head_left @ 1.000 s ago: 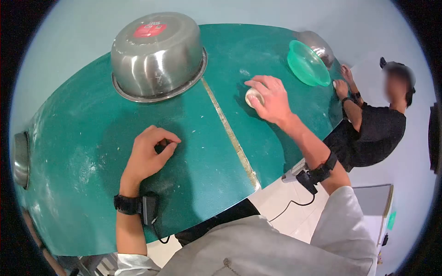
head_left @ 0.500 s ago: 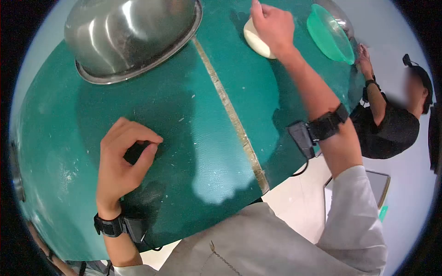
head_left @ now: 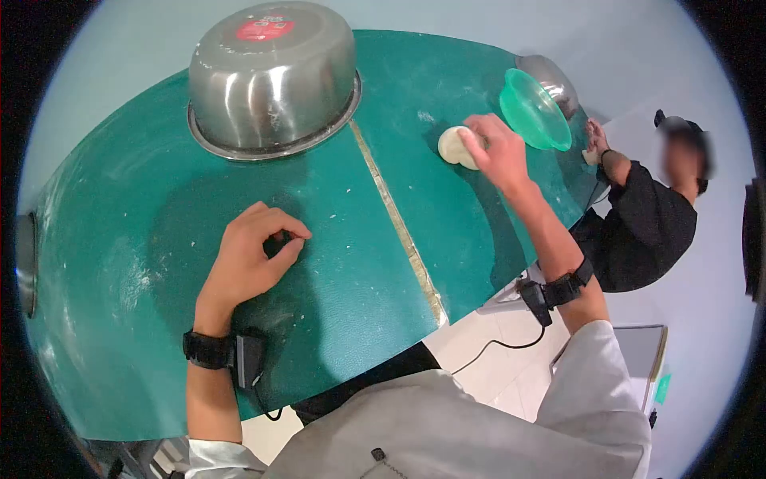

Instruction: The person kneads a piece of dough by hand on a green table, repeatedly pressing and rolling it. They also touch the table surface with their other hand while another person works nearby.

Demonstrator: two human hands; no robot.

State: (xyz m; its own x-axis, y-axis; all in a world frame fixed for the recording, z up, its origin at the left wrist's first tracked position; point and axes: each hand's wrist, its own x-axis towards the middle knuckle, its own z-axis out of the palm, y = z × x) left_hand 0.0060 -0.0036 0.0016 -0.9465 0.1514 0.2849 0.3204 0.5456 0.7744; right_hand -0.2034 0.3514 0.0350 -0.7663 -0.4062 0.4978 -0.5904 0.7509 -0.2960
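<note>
**Right hand (head_left: 499,152) cupped over the dough ball (head_left: 453,147)**

Your left hand (head_left: 251,259) rests pinched shut, nothing seen in it; the dough ball lies on the table (head_left: 159,199), right of its seam; a light, curved palm should suit it best; the upturned steel bowl (head_left: 273,80) has a red label (head_left: 263,29), too small to read; the green bowl (head_left: 533,108) sits near.

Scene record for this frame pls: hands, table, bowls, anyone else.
left hand: curled, thumb meeting forefinger, resting on table
right hand: gripping dough, arm stretched out
table: green, floury, seam down the middle
steel bowl: upside down, far left
green bowl: far right, just beyond dough
person: at table's right edge
</note>
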